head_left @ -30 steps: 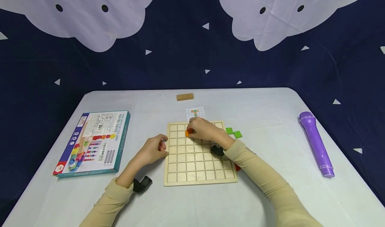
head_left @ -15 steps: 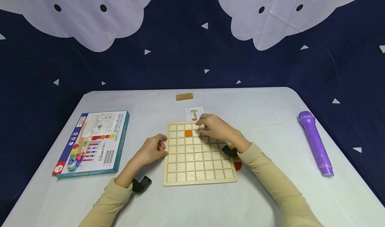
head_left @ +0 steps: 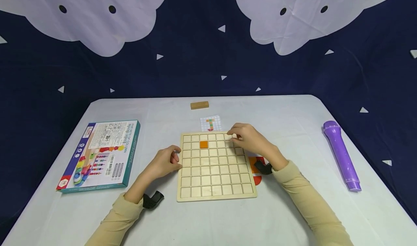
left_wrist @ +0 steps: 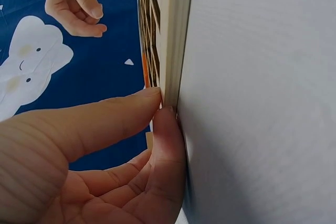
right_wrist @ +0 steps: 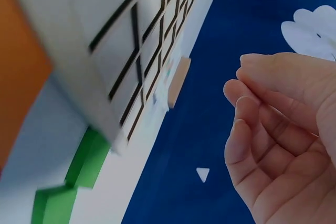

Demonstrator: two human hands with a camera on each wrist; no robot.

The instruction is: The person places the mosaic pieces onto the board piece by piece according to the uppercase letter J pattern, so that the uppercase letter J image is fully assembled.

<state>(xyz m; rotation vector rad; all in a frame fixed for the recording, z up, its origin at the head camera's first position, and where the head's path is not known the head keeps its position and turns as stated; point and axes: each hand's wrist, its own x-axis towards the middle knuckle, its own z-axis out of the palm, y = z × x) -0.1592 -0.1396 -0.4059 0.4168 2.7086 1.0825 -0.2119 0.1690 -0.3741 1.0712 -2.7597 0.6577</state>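
Observation:
A wooden grid board (head_left: 210, 180) lies on the table, with one orange square tile (head_left: 203, 144) in a cell near its top left. My left hand (head_left: 163, 162) rests its thumb and index finger against the board's left edge, the two set apart along it; the left wrist view shows the thumb tip (left_wrist: 152, 95) touching the rim. Over the board's upper right corner hovers my right hand (head_left: 248, 137), its fingers loosely bent around nothing. Two green square tiles (right_wrist: 86, 162) lie beside the board in the right wrist view; the right hand hides them in the head view.
Orange pieces (head_left: 253, 165) and a red rounded piece (head_left: 257, 180) sit right of the board. Behind it are a pattern card (head_left: 206, 124) and a wooden block (head_left: 199, 105). A boxed set (head_left: 104, 151) lies left, a purple tube (head_left: 342, 155) right.
My right hand has let go of the orange tile, which stays in its cell, and has moved right across the board's top. The left hand has kept its place.

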